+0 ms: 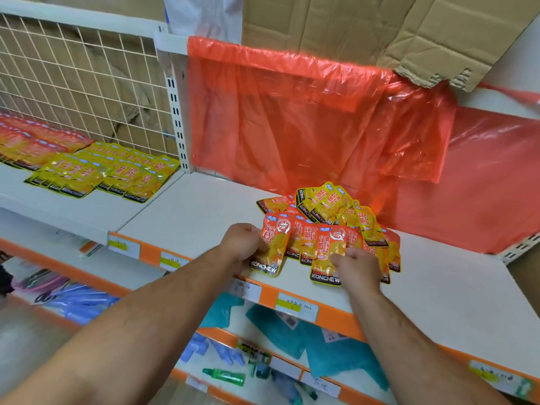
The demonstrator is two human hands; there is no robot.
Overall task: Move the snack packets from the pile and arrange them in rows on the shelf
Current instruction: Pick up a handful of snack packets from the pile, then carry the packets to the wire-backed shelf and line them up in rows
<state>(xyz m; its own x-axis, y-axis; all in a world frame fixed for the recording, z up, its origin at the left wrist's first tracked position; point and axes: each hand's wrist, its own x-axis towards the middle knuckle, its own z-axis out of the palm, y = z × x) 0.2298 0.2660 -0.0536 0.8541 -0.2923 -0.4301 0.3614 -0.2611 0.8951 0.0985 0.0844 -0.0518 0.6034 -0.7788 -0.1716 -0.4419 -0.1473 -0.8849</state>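
A pile of orange and yellow KONCHEW snack packets [336, 211] lies on the white shelf [204, 209], just right of its middle. My left hand [241, 244] grips one orange packet [273, 244] by its left edge, lifted at the pile's near-left side. My right hand [355, 267] pinches another orange packet [328, 255] at the pile's front. On the shelf section to the left, yellow packets [108, 173] lie in overlapping rows, with rows of orange packets [32, 141] beyond them.
A red plastic sheet [306, 121] hangs behind the pile, with cardboard [365, 27] above it. A wire grid [81, 80] backs the left section. An upright post [178, 112] divides the sections. Lower shelves hold teal bags [330, 343] and small bottles [225, 375].
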